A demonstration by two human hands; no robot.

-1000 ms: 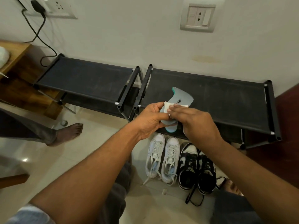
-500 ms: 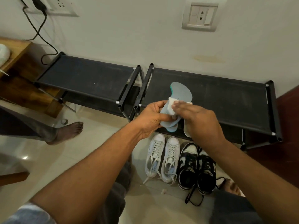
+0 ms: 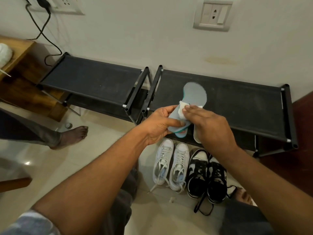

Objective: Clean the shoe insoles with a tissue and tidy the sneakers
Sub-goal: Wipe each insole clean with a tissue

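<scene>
Head view: insole (image 3: 194,95), grey with teal edge, held above shoe rack (image 3: 245,107); long axis runs near to far, toe end far. Near heel end gripped by left hand (image 3: 159,126), thumb on top. Tissue (image 3: 183,110) lies across mid-length, pressed under the straight fingers of right hand (image 3: 208,124), the hand nearer the bare toe end, probably wiped next. Second insole (image 3: 196,134) beneath. White sneakers (image 3: 171,165) and black-and-white sneakers (image 3: 207,173) on the floor, near.

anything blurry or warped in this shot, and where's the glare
Head view: dim, warm light; one small glare spot on the floor tiles at left. Head view: the far end of the insole and the tissue under the right hand look soft, likely motion blur. Head view: wide-angle bowing bends the shoe racks and tilts the wall socket.
</scene>
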